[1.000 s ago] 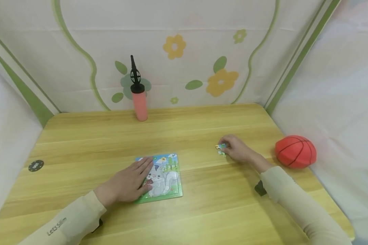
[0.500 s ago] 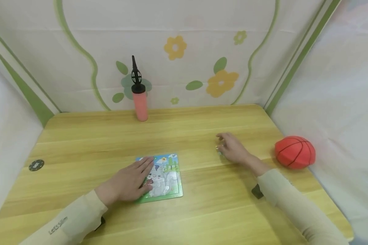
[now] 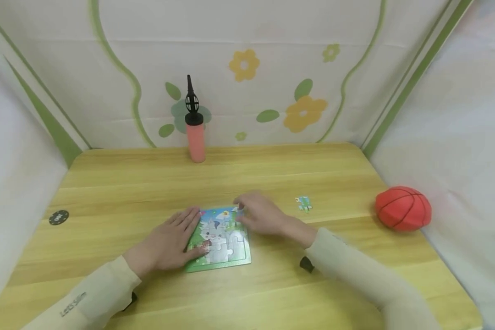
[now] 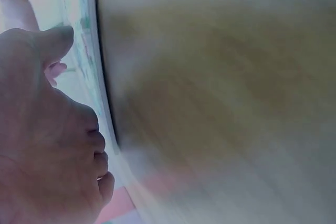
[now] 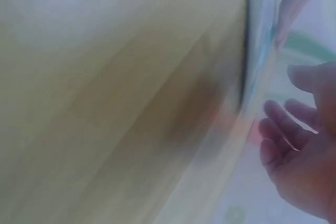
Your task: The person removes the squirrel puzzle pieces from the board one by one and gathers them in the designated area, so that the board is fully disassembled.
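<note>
A jigsaw puzzle (image 3: 218,266) with a grey cartoon animal lies flat in its green-edged tray at the table's middle. My left hand (image 3: 169,240) rests with straight fingers along its left side, the thumb reaching over the picture. At the upper right corner of the puzzle is my right hand (image 3: 261,213), its fingers loosely bent. In the right wrist view that hand (image 5: 304,140) has thumb and fingers apart, with nothing seen between them. A small joined bit of puzzle pieces (image 3: 304,203) lies on the table to the right.
Behind the puzzle, a pink hand pump (image 3: 196,142) with a black nozzle stands near the back edge. A red ball (image 3: 403,208) with black lines sits at the right edge of the wooden table (image 3: 128,183). A black round chip (image 3: 59,217) lies far left.
My right hand has let go of the small joined puzzle pieces and moved left to the puzzle's corner. The left hand has slid slightly left against the puzzle, showing more of the picture.
</note>
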### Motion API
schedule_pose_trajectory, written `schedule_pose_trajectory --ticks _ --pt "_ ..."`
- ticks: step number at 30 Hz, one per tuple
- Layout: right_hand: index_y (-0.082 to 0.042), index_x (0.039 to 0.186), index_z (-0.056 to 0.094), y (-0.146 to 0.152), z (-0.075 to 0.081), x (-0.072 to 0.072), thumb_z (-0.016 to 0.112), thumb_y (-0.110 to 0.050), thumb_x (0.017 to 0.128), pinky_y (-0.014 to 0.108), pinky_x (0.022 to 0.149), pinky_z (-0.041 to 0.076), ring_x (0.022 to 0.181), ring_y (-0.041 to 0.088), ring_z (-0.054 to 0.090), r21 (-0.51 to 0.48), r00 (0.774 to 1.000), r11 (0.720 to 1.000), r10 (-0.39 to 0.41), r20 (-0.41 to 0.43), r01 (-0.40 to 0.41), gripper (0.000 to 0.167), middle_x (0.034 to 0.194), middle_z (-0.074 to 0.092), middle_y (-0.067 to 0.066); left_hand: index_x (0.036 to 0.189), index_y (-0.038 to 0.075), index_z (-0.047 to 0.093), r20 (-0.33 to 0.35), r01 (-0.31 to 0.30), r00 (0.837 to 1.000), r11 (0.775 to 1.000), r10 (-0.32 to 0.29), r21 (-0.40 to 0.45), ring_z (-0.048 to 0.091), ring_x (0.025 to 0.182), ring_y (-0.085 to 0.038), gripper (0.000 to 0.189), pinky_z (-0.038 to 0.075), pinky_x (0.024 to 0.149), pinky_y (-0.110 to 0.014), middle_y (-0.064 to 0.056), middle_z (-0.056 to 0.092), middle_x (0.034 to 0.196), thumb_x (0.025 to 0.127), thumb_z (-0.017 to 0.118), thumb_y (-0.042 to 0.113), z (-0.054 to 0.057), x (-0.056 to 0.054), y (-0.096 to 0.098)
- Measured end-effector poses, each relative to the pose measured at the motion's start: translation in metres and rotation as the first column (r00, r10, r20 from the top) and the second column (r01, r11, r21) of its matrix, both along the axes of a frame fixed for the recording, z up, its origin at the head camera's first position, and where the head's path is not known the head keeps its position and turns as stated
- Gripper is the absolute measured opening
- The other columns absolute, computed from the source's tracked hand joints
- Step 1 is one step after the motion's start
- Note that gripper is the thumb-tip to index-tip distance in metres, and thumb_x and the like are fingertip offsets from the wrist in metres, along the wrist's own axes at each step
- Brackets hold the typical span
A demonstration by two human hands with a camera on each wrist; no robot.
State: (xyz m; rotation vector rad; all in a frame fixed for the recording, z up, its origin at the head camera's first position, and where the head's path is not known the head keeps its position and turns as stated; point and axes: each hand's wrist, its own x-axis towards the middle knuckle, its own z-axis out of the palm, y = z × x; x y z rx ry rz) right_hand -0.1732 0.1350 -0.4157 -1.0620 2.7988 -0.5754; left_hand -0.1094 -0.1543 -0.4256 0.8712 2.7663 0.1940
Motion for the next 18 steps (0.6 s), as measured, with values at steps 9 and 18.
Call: schedule_pose_trajectory --ticks 9,18 --pt "-0.004 0.140 0.059 -0.043 0.002 0.015 0.073 -0.041 0.096 0.043 0.115 0.051 0.127 0.030 0.064 0.177 1.000 0.984 0.015 -0.004 -0.014 0.059 0.135 0.070 0.012 0.162 -0.003 0.027 -0.002 0.009 1.000 1.000 -0.009 -0.027 0.022 0.163 -0.038 0.094 0.023 0.134 -0.055 -0.021 0.021 0.173 0.102 0.045 0.066 -0.004 0.002 0.001" --pt "-0.003 0.140 0.058 -0.056 0.000 0.016 0.079 -0.045 0.091 0.039 0.107 0.055 0.119 0.028 0.064 0.225 0.998 0.973 -0.063 0.031 0.055 0.068 0.128 0.069 0.014 0.161 -0.005 0.027 0.008 0.005 1.000 0.999 -0.005 -0.035 0.023 0.162 -0.039 0.096 0.024 0.134 -0.055 -0.022 0.022 0.173 0.101 0.045 0.067 0.000 0.001 0.004"
